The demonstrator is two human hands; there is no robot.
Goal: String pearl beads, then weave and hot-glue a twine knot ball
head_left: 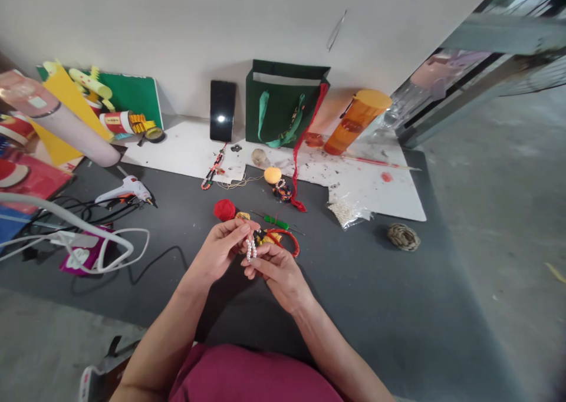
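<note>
A small loop of white pearl-like beads (251,250) hangs between my two hands above the dark table. My left hand (225,246) pinches its upper end, where a bit of red shows at the fingertips. Lower down, the thumb and fingers of my right hand (276,272) are closed on the beads. Just beyond the hands lie a red ball of yarn (224,210), a green-handled crochet hook (276,221) and a red cord ring (292,243). Yellow and black pieces beside the ring are partly hidden by my fingers.
A bag of white beads (348,212) and a coil of twine (403,237) lie to the right. Behind stand a phone (222,111), a green paper bag (278,107) and an orange bottle (356,122). A glue gun (126,191) and tangled white cables (119,237) occupy the left side.
</note>
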